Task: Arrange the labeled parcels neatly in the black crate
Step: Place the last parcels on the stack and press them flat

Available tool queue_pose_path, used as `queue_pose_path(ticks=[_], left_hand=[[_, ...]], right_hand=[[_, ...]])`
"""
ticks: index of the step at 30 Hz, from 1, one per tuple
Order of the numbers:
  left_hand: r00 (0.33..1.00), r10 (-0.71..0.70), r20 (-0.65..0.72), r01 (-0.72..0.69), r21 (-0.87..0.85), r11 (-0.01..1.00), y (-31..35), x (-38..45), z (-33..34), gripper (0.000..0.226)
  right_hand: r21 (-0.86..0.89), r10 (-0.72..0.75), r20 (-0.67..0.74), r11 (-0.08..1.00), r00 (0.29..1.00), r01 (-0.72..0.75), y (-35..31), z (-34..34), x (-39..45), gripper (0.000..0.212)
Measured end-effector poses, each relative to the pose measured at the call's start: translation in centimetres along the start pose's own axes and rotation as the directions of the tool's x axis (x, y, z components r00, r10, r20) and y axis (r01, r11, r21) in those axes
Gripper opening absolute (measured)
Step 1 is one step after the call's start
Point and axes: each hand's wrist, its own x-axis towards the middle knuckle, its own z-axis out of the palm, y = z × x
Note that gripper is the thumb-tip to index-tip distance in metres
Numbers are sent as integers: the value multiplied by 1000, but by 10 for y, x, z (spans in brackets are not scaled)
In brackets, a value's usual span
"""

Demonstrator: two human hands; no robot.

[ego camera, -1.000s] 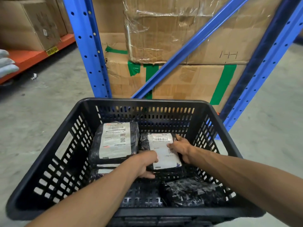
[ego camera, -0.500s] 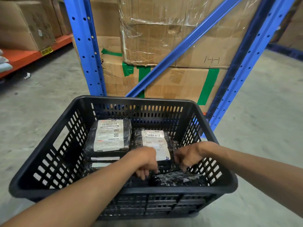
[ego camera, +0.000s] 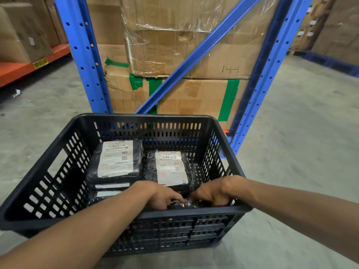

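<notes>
Black crate (ego camera: 58,167) sat on concrete floor (ego camera: 291,152) before blue rack upright (ego camera: 83,55). Left parcel stack (ego camera: 116,162) lay at crate's far left, white label up. Right labeled parcel (ego camera: 171,167) lay just beside it, label up. Left hand (ego camera: 161,195) and right hand (ego camera: 211,193) reached inside near crate's front wall, fingers curled onto crinkled black parcel (ego camera: 181,204), mostly hidden behind front rim. Both hands in narrow grasp on that parcel. Taped cardboard boxes (ego camera: 174,45) stood behind rack.
</notes>
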Motion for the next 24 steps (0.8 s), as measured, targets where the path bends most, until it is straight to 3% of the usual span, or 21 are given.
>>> queue_pose_path(ticks=[7,10,12,14,17,19,22,24], left_hand=[[982,-20,-188,-73,-472,879,-29,-10,-1,52],[940,-78,-334,-175,-663,728,-37,-17,-3,42],[858,-160,-487,-270,-694,667,-43,-20,-6,36],[733,-255,-631,-392,-698,600,-46,-21,-6,36],[439,-408,-801,-671,-594,444,-41,-30,-16,27],[258,-500,-827,-764,-491,418,-36,-39,-26,20],[174,-539,-824,-797,-439,415,-26,-50,-40,19],[220,-584,-781,-790,-494,363,-21,-54,-45,41]], right_hand=[[216,82,-175,976,981,-43,9,-10,-3,36],[468,132,-209,883,969,-19,11,-21,-5,33],[658,160,-244,752,957,42,15,-30,-11,33],[765,183,-305,631,934,126,20,-37,-18,31],[861,233,-407,420,883,286,28,-46,-25,28],[886,268,-446,269,854,378,32,-51,-26,40],[875,320,-481,120,816,469,35,-56,-26,41],[841,366,-501,-8,784,541,35,-56,-22,42]])
